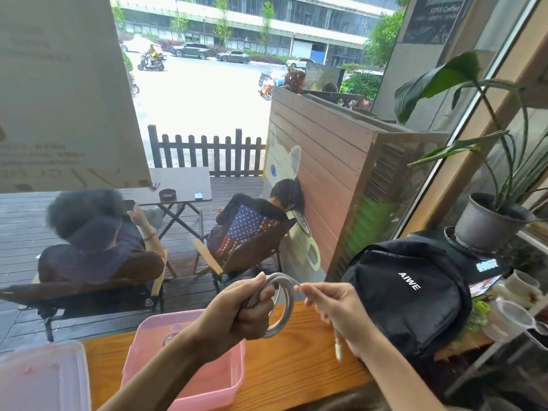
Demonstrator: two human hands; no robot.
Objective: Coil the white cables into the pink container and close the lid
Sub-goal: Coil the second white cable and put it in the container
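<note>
Pink container (207, 381) sits open on the bench (296, 372) below both hands: the left hand (246, 310) clenches the coiled white cable (286, 304), the right hand (335, 307) pinches its loose tail. Feeding that plug end (338, 350) round evenly should keep loops tidy.

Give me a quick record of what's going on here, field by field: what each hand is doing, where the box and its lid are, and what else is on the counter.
left hand: gripping the coiled loops of the white cable
right hand: pinching the cable's loose end; plug dangles below
pink container: open on the wooden counter, below the hands
lid: off, lying left of the container
black backpack: on the counter, right
potted plant: behind the backpack
cable in container: not yet
</note>
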